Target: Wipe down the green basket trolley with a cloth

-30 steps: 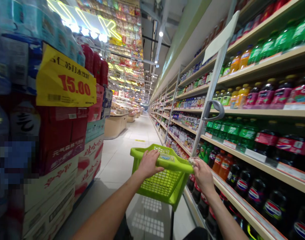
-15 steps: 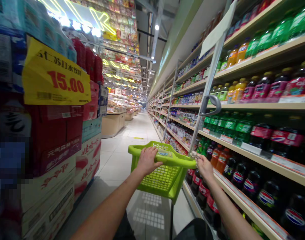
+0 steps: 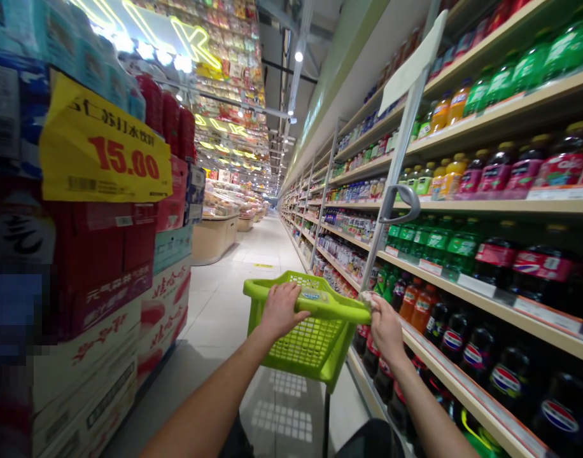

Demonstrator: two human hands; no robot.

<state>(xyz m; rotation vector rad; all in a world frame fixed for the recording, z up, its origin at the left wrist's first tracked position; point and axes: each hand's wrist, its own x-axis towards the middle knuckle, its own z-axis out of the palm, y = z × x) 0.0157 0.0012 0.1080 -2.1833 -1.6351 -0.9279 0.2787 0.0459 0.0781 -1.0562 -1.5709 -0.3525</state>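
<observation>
My left hand [image 3: 284,310] has its fingers clamped over the near bar [image 3: 334,309] of the green cart [image 3: 303,343], straight ahead. My right hand [image 3: 387,326] is closed on a pale wad [image 3: 366,298] at the bar's right end. Bottles [image 3: 462,240] line the right; boxes [image 3: 98,242] stand stacked left.

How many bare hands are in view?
2: the left hand on the handle of the green shopping cart, the right hand at the handle's right end.
</observation>
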